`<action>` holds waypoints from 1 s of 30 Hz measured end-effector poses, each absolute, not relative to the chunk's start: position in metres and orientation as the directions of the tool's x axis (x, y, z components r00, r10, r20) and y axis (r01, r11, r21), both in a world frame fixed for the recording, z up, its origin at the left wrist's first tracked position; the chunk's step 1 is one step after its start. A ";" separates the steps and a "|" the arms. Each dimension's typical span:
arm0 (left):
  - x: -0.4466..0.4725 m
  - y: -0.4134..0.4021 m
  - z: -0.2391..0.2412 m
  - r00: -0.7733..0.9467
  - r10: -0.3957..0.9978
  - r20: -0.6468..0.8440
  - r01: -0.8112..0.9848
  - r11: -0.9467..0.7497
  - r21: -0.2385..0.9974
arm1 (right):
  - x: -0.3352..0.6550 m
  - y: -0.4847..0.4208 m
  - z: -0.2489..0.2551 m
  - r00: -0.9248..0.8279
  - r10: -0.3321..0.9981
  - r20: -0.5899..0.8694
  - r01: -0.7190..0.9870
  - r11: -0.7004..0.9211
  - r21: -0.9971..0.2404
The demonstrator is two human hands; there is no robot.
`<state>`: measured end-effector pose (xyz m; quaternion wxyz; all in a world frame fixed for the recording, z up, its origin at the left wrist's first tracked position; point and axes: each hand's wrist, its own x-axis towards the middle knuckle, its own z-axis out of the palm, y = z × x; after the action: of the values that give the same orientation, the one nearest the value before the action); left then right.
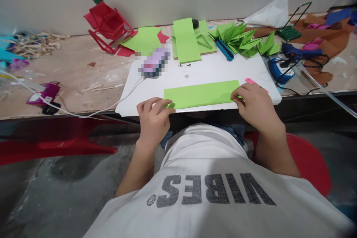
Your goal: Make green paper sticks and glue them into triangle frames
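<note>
A long strip of lime-green paper [202,94] lies along the front of a white board [223,67]. Its left end is pinched between the thumb and fingers of my left hand [154,119]. At the opposite end, my right hand [252,104] grips the lower corner, with fingertips and thumb close together. A pink strip-shaped object [249,80] sticks out from behind the right hand, mostly covered by it. Behind the strip rest more green paper sheets [186,41], a blue box cutter [224,50] and a cluster of folded green paper pieces [240,39].
A phone [154,63] with a white cable sits on the board's left part. Left of it stand a red miniature chair [110,26] and a purple device [46,93]. On the right are a blue glue gun [299,50], a power socket block [281,70] and brown paper [337,46].
</note>
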<state>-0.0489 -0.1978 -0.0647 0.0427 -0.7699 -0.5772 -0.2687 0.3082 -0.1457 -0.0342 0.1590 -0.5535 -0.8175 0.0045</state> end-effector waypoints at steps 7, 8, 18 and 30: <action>-0.019 -0.222 -0.066 0.166 0.908 0.384 0.937 -0.267 0.227 | 0.309 -0.148 -0.036 -0.362 0.900 0.243 0.880 0.416 -0.229; -0.016 -0.224 -0.067 0.161 0.912 0.377 0.940 -0.258 0.222 | 0.309 -0.149 -0.036 -0.353 0.902 0.248 0.883 0.409 -0.229; -0.008 -0.229 -0.077 0.142 0.946 0.292 0.962 -0.201 0.183 | 0.304 -0.157 -0.038 -0.317 0.894 0.317 0.901 0.388 -0.193; 0.012 -0.238 -0.063 0.211 0.949 0.233 0.977 -0.200 -0.071 | 0.278 -0.161 -0.035 -0.415 0.860 0.296 0.883 0.459 -0.098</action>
<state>0.0121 -0.2382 -0.0633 0.1017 -0.7714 -0.6244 -0.0688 0.2779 -0.1613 -0.0346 0.1536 -0.5188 -0.8402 -0.0368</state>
